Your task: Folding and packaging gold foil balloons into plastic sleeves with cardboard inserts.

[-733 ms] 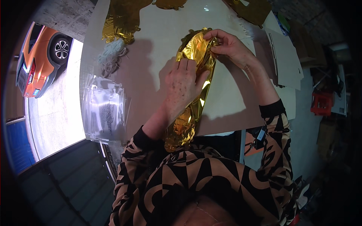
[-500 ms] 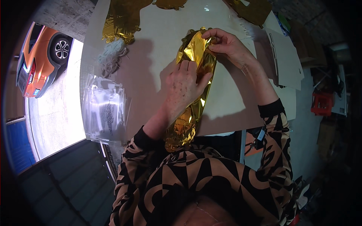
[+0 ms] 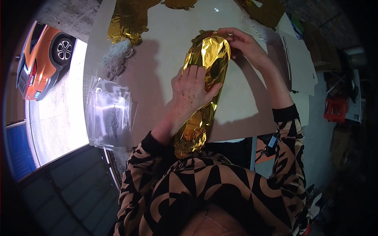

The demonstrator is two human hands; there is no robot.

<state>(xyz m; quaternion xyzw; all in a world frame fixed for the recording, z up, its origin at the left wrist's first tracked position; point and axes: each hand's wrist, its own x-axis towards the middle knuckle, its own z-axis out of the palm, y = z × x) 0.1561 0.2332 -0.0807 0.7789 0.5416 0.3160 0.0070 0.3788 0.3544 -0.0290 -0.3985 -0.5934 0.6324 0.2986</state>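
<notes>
A flat, creased gold foil balloon (image 3: pixel 215 49) lies lengthwise on the pale table, its near end hanging at the edge by my body. My left hand (image 3: pixel 191 86) presses on its middle with bent fingers and the thumb stretched out across the foil; its fingertips are hidden. At the balloon's far right edge, my right hand (image 3: pixel 246 47) holds the rim, index finger along the top and the other fingers partly hidden by the foil.
More gold foil balloons (image 3: pixel 128 19) lie at the table's far side. A bundle of white strings (image 3: pixel 117 59) and a stack of clear plastic bags (image 3: pixel 109 114) are at left. White card sheets (image 3: pixel 299 63) lie at right. Beyond are an orange car (image 3: pixel 45 59) and a red stool (image 3: pixel 336 109).
The upper part of the balloon has been spread wider and flatter toward the right. My right hand has shifted slightly right with its edge; my left hand stays nearly in place.
</notes>
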